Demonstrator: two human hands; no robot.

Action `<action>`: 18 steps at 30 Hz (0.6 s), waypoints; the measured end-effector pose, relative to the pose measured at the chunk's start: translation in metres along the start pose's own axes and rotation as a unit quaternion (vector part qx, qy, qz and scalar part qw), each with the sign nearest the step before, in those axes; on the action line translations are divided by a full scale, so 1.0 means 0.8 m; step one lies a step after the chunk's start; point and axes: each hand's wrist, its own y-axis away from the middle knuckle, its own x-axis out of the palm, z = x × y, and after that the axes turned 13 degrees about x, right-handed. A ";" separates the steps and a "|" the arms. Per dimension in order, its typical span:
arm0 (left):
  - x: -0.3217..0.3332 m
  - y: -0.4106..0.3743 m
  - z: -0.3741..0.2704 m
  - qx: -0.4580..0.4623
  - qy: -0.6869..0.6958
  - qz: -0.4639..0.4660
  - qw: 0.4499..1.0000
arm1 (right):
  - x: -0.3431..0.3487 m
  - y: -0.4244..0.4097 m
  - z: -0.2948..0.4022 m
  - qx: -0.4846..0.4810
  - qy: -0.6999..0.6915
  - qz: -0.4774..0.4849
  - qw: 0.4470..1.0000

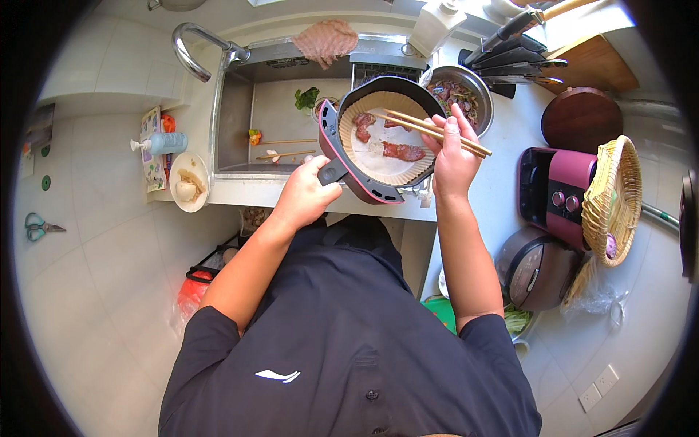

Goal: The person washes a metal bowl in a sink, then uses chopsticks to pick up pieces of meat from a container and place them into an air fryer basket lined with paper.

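Observation:
My left hand [308,191] grips the black handle of an air fryer basket [357,183] with a pink front, held over the front edge of the sink. A pleated paper liner [377,158] lines the basket, and several pieces of raw-looking meat [403,152] lie apart on it. My right hand [454,155] holds a pair of wooden chopsticks [426,128], their tips over the liner near the meat. Behind my right hand, a steel bowl [487,104] holds more sliced meat with shreds mixed in.
The steel sink [235,120] contains a green leaf [306,98] and two more chopsticks [286,142]. A faucet [191,52] arches at its left. Knives in a block [508,60] stand behind the bowl. The pink air fryer body [568,164], a wicker basket [611,202] and a rice cooker [538,267] are at right.

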 end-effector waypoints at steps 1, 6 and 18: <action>0.000 0.001 -0.003 -0.003 0.005 0.001 1.000 | -0.002 -0.001 0.000 -0.023 0.018 -0.001 1.000; 0.001 0.008 0.009 0.001 0.037 -0.006 0.999 | -0.005 0.009 0.013 -0.011 0.043 0.050 0.998; 0.004 0.011 0.001 0.007 0.014 -0.029 0.999 | -0.096 -0.033 0.054 -0.089 -0.071 -0.128 0.985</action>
